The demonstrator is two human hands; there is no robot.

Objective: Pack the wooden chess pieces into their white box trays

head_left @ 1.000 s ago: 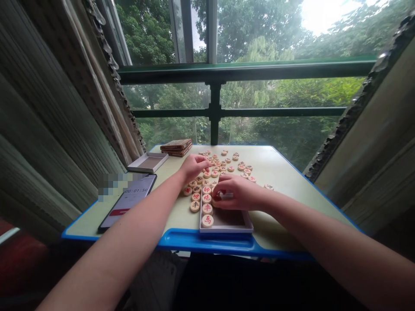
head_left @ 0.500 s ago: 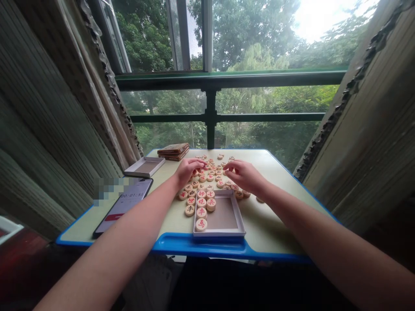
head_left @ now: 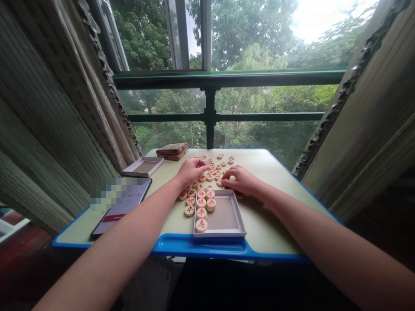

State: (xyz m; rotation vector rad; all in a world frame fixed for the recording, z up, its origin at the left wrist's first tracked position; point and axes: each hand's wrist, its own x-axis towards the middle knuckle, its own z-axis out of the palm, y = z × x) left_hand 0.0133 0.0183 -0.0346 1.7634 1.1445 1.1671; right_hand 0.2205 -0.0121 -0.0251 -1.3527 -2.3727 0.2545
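Note:
Round wooden Chinese chess pieces (head_left: 210, 177) with red or black characters lie scattered over the pale table. Several stand stacked in two columns at the left side of a shallow white box (head_left: 241, 216) near the front edge. Over the left part of the scattered pieces, my left hand (head_left: 193, 169) has its fingers drawn together; what they hold, if anything, is hidden. My right hand (head_left: 239, 179) is bent over the right part, its fingertips closed at a red-lettered piece (head_left: 220, 182) behind the box.
A phone (head_left: 125, 207) showing a timer lies at the table's left. Behind it are another shallow tray (head_left: 144, 166) and a stack of brown boxes (head_left: 172, 151). The table (head_left: 285, 216) has a blue rim, with a window beyond.
My right hand has come nearer and slightly left, down to the red-lettered piece. My left hand has shifted slightly right, its fingers more drawn together.

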